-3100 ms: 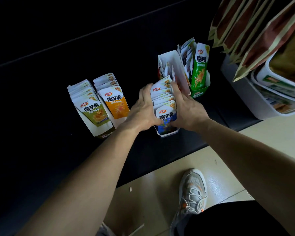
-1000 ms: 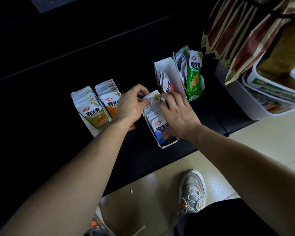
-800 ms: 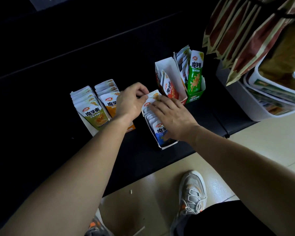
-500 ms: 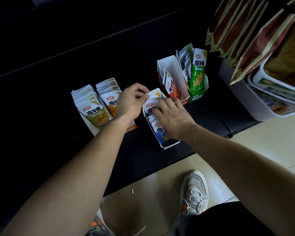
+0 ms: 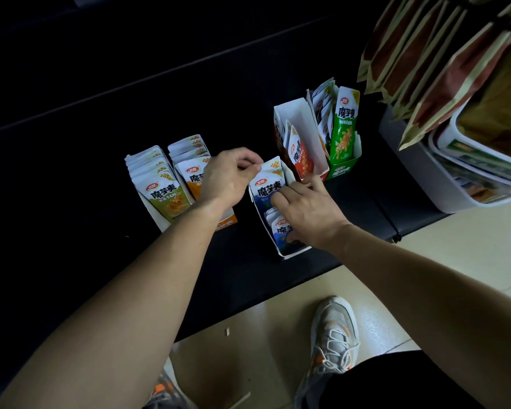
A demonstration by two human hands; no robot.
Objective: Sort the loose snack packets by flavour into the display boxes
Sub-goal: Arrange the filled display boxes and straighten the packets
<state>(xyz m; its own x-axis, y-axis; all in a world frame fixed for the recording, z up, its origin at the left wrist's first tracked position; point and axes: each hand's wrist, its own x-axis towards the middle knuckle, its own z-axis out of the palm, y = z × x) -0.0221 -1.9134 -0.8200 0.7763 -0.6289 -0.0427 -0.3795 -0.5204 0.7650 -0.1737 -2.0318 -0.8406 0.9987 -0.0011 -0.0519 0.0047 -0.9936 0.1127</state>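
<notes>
Nearest the viewer, a shoe (image 5: pixel 334 332) stands on the pale floor below the edge of the dark shelf (image 5: pixel 71 246).

On the shelf, the blue display box (image 5: pixel 289 255) lies with its long axis running near to far. A row of blue packets (image 5: pixel 281 228) fills its near end.

The right hand (image 5: pixel 310 214) lies across that row from the right. Its fingers are extended and grasp nothing, and the fingertips (image 5: pixel 278 198) touch the face of the blue packet (image 5: pixel 267 181) behind the row.

That blue packet stands at the far end of the same box, long axis upright and leaning slightly away, printed face toward the viewer. The left hand (image 5: pixel 230 175) comes in from the left and pinches its top left corner between thumb and fingers.

Judgement: the grip sits above and to the left of the packet body, and the gap lies directly below, behind the row. The coming move is likely a straight push downward along the packet's long axis. The left hand is placed to do it, with the right keeping the row toward the near end.

Left of the hands, olive packets (image 5: pixel 165 190) and orange packets (image 5: pixel 194 177) stand filed in their boxes. Farther right, the red display box (image 5: pixel 304 125) holds few packets, with the green display box (image 5: pixel 344 169) just beside it.
</notes>
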